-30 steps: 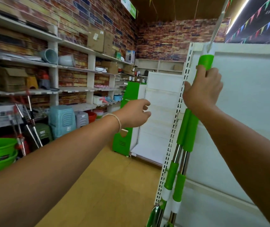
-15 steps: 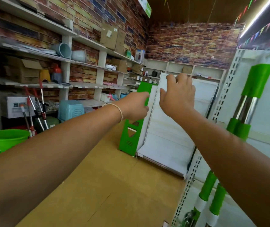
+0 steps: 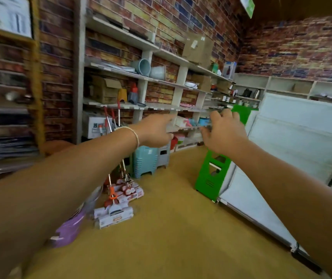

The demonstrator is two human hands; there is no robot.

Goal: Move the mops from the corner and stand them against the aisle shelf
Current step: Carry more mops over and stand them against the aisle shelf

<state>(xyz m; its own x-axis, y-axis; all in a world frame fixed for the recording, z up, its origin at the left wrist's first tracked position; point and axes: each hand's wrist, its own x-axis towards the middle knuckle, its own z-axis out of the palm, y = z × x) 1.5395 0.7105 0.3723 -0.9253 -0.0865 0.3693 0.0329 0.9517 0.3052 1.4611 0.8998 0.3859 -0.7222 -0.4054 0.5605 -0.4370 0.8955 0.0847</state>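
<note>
Mops (image 3: 119,193) stand on the floor (image 3: 171,228) against the wall shelves (image 3: 141,77), low and left of centre in your view; their red-and-silver handles rise behind your left forearm, which hides the middle of each. You can count three handle tops by the white box (image 3: 92,125), but the wrapped heads at the bottom overlap and blur, so an exact count of heads is not possible, though there are at least three. Your left hand (image 3: 157,131) reaches forward with its fingers loosely extended and nothing in them; a thin bracelet (image 3: 135,134) circles that wrist. Your right hand (image 3: 224,131) is spread open beside it, also holding nothing, its fingertips smeared by motion. The aisle shelf (image 3: 302,141), white with a green end panel (image 3: 213,178), sits on the right and is cut off by the frame edge. Two stools (image 3: 151,160), one blue and one grey, stand just behind the mops. A purple object (image 3: 70,232) under your left arm is mostly hidden.
</note>
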